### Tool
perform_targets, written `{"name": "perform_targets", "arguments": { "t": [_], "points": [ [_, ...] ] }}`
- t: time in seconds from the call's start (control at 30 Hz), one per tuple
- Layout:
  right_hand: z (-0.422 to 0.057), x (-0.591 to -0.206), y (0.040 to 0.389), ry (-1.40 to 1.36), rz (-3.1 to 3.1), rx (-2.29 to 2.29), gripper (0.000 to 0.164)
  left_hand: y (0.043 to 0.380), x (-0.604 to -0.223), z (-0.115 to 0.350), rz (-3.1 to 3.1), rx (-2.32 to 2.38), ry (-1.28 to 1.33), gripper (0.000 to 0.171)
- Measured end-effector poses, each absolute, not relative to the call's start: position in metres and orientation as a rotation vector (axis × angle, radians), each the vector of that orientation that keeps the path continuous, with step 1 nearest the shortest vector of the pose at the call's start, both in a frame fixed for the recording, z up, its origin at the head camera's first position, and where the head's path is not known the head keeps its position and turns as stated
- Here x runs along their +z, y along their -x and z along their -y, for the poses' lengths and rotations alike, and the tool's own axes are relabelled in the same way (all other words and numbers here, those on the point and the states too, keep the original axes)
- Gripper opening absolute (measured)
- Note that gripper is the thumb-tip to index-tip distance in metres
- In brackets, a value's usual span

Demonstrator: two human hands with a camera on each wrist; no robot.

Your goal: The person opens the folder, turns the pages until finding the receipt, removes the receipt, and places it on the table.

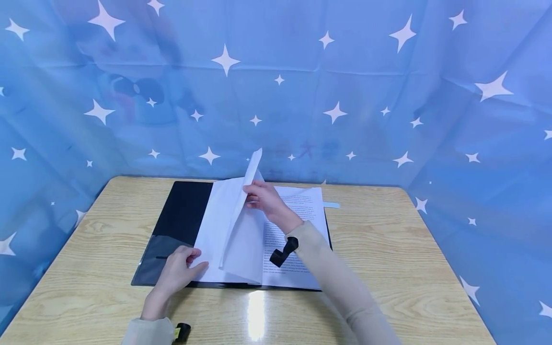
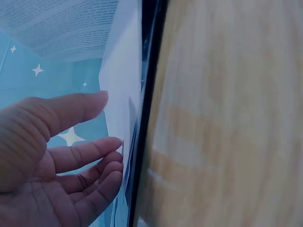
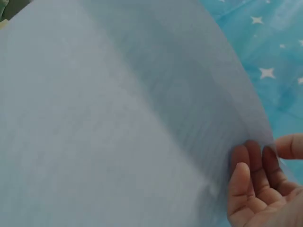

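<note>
An open black folder [image 1: 183, 211] lies on the table with white pages spread in it. My right hand [image 1: 266, 200] pinches a raised sheet of paper [image 1: 241, 206] near its upper edge, and the sheet stands up curved over the middle. In the right wrist view, the thumb and fingertips meet at the edge of this sheet. Printed text covers the right-hand page [image 1: 297, 239], partly hidden by my right forearm. My left hand [image 1: 181, 266] rests at the lower left of the pages, thumb apart from the loosely bent fingers; in the left wrist view, fingertips touch the paper's side.
A light blue tab [image 1: 331, 205] sticks out past the folder's right edge. The wooden table [image 1: 379, 239] stretches around the folder, and a blue curtain with white stars [image 1: 297, 96] hangs behind and beside it. Each wrist carries a small black camera mount [image 1: 282, 253].
</note>
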State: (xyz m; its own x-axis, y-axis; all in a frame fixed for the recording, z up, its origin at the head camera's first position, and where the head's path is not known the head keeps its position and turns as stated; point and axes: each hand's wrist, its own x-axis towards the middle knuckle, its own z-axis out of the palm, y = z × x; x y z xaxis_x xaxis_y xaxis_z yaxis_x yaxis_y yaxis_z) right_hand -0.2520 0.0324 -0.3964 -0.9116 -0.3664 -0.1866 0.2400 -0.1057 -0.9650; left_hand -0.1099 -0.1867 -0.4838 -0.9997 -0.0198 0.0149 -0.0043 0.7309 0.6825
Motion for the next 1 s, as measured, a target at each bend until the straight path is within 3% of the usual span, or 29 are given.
{"name": "perform_targets", "arguments": {
  "t": [0.3,0.53,0.83,1.0],
  "points": [
    [-0.016,-0.406,0.253,0.118,-1.761,-2.058,0.030,0.107,-0.482,0.186,2.694,-1.199,0.114,0.012],
    [-0.006,-0.410,0.252,0.108,-1.780,-1.999,0.035,0.105,-0.459,0.181,2.503,-1.242,0.135,0.005],
    [0.007,-0.415,0.248,0.091,-1.810,-1.985,0.014,0.099,-0.434,0.165,2.461,-1.310,0.102,0.015],
    [0.012,-0.417,0.247,0.093,-1.823,-1.977,0.011,0.097,-0.433,0.160,2.453,-1.251,0.088,0.024]
  ]
}}
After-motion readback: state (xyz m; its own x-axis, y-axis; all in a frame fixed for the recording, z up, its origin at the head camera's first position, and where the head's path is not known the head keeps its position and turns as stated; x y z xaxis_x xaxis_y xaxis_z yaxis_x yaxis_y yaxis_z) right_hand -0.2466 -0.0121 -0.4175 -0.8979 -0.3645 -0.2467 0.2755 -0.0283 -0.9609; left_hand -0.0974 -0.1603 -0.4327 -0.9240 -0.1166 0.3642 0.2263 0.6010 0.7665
